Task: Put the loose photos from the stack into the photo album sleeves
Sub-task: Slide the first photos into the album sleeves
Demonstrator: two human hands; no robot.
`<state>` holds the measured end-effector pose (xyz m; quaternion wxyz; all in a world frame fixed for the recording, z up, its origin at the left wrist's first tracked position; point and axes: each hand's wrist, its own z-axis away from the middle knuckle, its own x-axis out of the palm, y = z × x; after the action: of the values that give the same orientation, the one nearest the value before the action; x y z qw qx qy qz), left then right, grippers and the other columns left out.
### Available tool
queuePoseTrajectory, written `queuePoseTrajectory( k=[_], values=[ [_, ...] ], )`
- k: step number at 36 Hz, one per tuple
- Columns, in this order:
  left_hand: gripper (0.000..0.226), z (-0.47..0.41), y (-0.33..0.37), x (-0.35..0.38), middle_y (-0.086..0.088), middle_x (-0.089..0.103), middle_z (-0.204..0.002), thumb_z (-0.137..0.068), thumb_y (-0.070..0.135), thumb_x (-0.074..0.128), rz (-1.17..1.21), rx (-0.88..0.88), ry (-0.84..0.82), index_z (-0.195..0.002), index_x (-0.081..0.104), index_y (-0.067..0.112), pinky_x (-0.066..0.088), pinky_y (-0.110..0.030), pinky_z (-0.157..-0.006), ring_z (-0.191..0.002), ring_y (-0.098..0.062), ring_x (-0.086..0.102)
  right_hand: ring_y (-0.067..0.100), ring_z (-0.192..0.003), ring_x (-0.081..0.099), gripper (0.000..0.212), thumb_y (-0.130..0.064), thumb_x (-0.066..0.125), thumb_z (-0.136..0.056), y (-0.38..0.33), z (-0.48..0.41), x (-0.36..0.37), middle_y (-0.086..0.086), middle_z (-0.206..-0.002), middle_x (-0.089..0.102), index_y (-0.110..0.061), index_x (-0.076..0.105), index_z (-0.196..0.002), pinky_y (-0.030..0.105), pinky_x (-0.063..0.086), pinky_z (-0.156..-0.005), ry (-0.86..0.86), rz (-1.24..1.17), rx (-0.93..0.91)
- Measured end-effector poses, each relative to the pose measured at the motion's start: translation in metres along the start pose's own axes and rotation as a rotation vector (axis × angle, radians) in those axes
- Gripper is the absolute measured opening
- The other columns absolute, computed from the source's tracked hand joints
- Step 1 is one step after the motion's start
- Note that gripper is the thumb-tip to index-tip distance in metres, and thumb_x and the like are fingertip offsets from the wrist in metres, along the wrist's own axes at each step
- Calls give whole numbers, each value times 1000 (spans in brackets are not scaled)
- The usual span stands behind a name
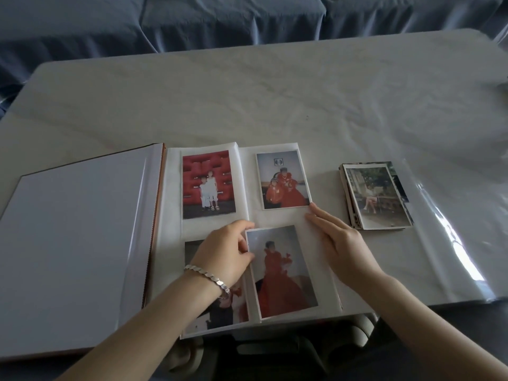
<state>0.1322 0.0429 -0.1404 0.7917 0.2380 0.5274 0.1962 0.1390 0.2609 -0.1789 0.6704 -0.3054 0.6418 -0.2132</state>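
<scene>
Where the album lay: pale table, blue cloth beyond.
Left hand: pinched photo.
Right hand: fingers straight, flat on album.

Far half of table bare: open passage. Album and flat cover fill near left. Stack just right of album, narrow strip between. Right hand flat on page edge beside strip. Left hand, pinching photo, blocks gutter. Glossy film covers table right of stack.
</scene>
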Motion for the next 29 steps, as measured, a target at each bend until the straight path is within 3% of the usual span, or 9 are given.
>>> queuePoseTrajectory(
  k=[4, 7, 11, 16, 23, 26, 29],
  values=[
    [45, -5, 8, 5, 17, 56, -74, -84, 11, 67, 35, -6, -3, -125, 54, 22, 40, -5, -64, -70, 0, 55, 8, -124, 46, 35, 0, 46, -94, 3, -4, -8, -15, -134, 40, -11, 59, -125, -2, 24, -97, -44, 13, -25],
    [40, -10, 14, 8, 16, 56, -73, -84, 10, 65, 39, -5, 0, -122, 58, 19, 36, -1, -61, -66, 2, 52, 10, -125, 47, 35, -3, 46, -95, 3, -5, -10, -17, -134, 39, -13, 59, -126, 7, 28, -100, -70, 24, -26],
    [36, -14, 14, 9, 13, 63, -70, -81, 9, 69, 135, -77, 20, -114, 60, 20, 38, -2, -52, -64, 3, 57, 11, -125, 47, 36, -1, 46, -94, 3, -4, -10, -17, -134, 38, -13, 58, -126, 1, 25, -97, -72, 31, -23],
    [38, -13, 14, 11, 3, 69, -74, -77, 6, 74, 284, -153, 14, -107, 57, 21, 42, -3, -46, -61, -3, 64, 12, -125, 48, 35, -1, 46, -94, 3, -4, -9, -16, -134, 38, -12, 58, -126, 6, 28, -99, -71, 26, -24],
    [30, -6, 21, 17, 16, 61, -66, -83, 11, 68, 194, -63, 32, -109, 58, 21, 41, 1, -53, -62, 5, 58, 12, -128, 45, 37, -2, 43, -95, 4, -5, -11, -17, -135, 36, -13, 56, -129, 14, 29, -104, -101, 23, -20],
    [27, -5, 19, 13, 9, 68, -70, -85, 14, 65, 177, -76, -21, -109, 57, 23, 51, -11, -62, -63, -1, 65, 12, -129, 44, 39, -1, 43, -95, 4, -6, -12, -18, -135, 36, -14, 55, -129, 14, 28, -104, -112, 21, -21],
    [22, -3, 19, 10, 6, 69, -72, -89, 24, 60, 99, -83, 0, -110, 54, 25, 50, -15, -57, -61, -5, 64, 11, -129, 43, 40, 2, 43, -94, 5, -6, -13, -17, -135, 36, -14, 55, -129, 12, 26, -104, -116, 20, -26]
  ],
)
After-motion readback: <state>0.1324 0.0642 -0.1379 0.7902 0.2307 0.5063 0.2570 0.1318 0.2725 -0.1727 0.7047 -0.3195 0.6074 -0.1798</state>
